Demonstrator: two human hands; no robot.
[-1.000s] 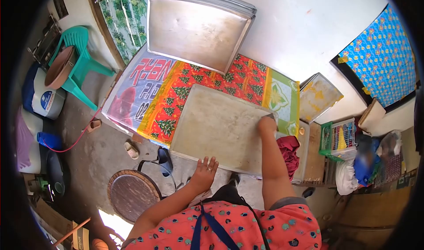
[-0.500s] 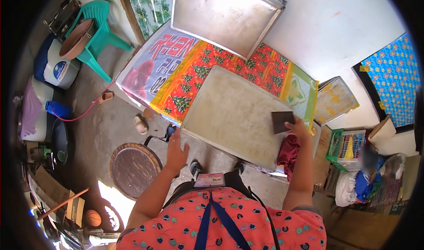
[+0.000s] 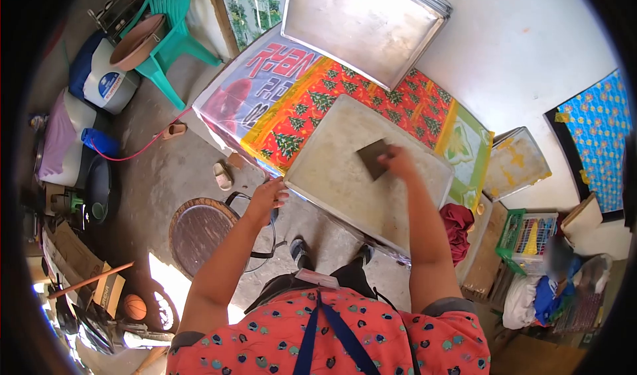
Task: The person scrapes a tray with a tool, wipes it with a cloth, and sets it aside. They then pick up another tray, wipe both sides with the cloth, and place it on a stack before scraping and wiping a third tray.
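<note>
A large metal baking tray (image 3: 332, 146) with a dull, stained surface lies on the covered table. My right hand (image 3: 398, 161), slightly blurred, grips a dark, flat square piece (image 3: 373, 158) over the middle of the tray; its material is unclear. Beside the tray's near left corner is my left hand (image 3: 267, 199), fingers loosely extended with the tips right at the rim and nothing seen in them. A crumpled maroon cloth (image 3: 456, 232) sits by the tray's right end, past my right forearm.
Several stacked metal trays (image 3: 361, 27) lean on the wall at the table's back. Under the tray, printed covers (image 3: 298, 110) wrap the table. A round wooden stool (image 3: 202, 236) stands at lower left, a green chair (image 3: 169, 50) beyond. Right of the table sits a green crate (image 3: 511, 236).
My right hand has carried the dark square piece from the tray's right end leftward to its middle. My left hand has come up to the tray's near left corner. The view has shifted slightly.
</note>
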